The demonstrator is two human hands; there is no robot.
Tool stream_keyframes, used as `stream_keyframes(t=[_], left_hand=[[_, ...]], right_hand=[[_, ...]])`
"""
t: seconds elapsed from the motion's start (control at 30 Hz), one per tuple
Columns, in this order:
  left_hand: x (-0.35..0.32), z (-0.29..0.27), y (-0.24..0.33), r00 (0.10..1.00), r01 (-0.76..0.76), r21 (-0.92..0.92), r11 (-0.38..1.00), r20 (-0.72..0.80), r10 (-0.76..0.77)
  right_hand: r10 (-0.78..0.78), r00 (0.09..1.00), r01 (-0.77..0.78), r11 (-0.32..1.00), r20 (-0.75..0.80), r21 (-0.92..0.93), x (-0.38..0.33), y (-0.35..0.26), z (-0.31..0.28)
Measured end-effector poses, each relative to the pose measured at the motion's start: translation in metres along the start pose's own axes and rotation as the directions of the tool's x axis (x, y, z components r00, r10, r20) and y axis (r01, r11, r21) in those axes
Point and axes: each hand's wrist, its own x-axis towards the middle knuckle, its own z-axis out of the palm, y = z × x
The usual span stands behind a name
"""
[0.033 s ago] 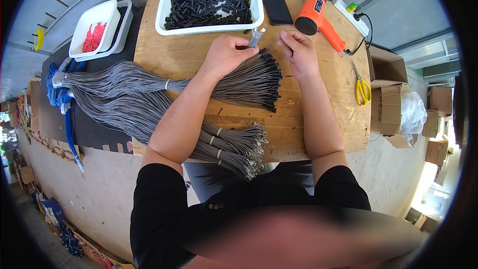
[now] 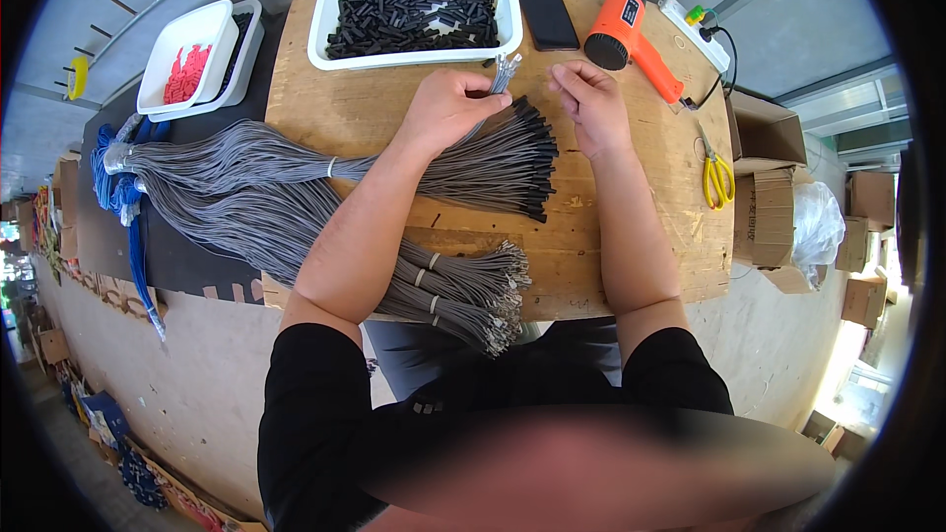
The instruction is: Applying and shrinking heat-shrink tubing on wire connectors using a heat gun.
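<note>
My left hand (image 2: 448, 110) is closed around a small bunch of grey cables (image 2: 504, 76), whose pale metal ends stick up past the thumb. To its right, my right hand (image 2: 593, 106) is raised with thumb and forefinger pinched together; whatever they may hold is too small to make out. Beneath my left hand fans a bundle of grey cables with black sleeves (image 2: 535, 160) on their ends. Nearer me, several tied bundles of grey cables (image 2: 463, 286) show uncovered metal ends. A white tub (image 2: 414, 61) of loose black sleeves (image 2: 409, 15) stands beyond my left hand.
On the wooden table (image 2: 641, 236) lie a black phone (image 2: 548, 13), an orange heat gun (image 2: 631, 34) and yellow-handled scissors (image 2: 717, 180). A power strip (image 2: 696, 32) sits at the far right. White tubs with red pieces (image 2: 187, 73) stand far left. Cardboard boxes (image 2: 769, 212) are beyond the right edge.
</note>
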Motion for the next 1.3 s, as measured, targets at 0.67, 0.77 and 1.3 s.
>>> stream_keyframes(t=[0.67,0.77,1.3], left_hand=[[0.004,-0.008,-0.003,0.972,0.052,-0.407,0.912,-0.190,-0.140],[0.003,-0.009,-0.001,0.977,0.076,-0.408,0.910,-0.154,-0.151],[-0.003,-0.002,0.011,0.973,0.208,-0.512,0.833,0.191,-0.125]], right_hand=[[-0.163,0.984,0.116,0.269,0.073,-0.956,0.056,0.002,0.068],[-0.121,0.991,0.087,0.209,0.063,-0.974,0.057,0.001,0.073],[0.153,0.950,-0.253,0.886,0.271,0.389,0.001,-0.011,0.005]])
